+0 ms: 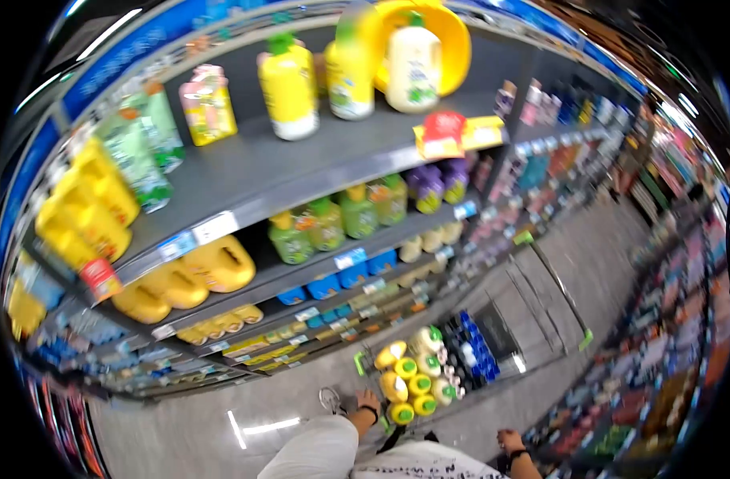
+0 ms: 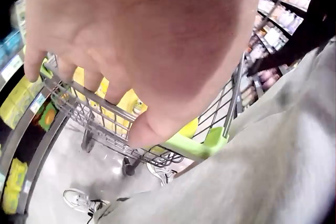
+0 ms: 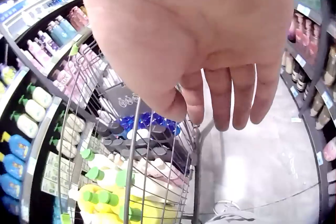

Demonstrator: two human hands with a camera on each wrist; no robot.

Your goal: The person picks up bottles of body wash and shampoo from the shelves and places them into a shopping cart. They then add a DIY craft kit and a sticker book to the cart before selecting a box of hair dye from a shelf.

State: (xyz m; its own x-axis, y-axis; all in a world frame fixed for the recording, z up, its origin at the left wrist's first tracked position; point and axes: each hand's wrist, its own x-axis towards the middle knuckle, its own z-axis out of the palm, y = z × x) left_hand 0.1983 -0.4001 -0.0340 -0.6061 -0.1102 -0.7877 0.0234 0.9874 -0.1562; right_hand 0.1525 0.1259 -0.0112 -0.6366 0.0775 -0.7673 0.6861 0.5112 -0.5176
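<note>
My left hand (image 1: 369,401) is at the near left corner of a wire shopping cart (image 1: 541,275), holding nothing. In the left wrist view its fingers (image 2: 92,79) hang loosely apart, with the thumb overlapping the cart's green-ended handle (image 2: 194,148). My right hand (image 1: 509,441) hangs beside the cart's right side; the right wrist view shows its relaxed fingers (image 3: 223,100) pointing down over the aisle floor. Inside the cart stand yellow bottles with green caps (image 1: 419,385), white bottles with green caps (image 3: 100,174), dark bottles (image 3: 147,153) and bottles with blue tops (image 1: 481,347).
To the left, a tall shelf (image 1: 245,188) carries yellow bottles (image 1: 291,88), green pump bottles (image 1: 325,223) and a yellow basin (image 1: 454,48). Another stocked shelf (image 1: 660,343) lines the right. Grey floor (image 1: 173,427) runs between them, and a person (image 1: 636,152) stands farther down.
</note>
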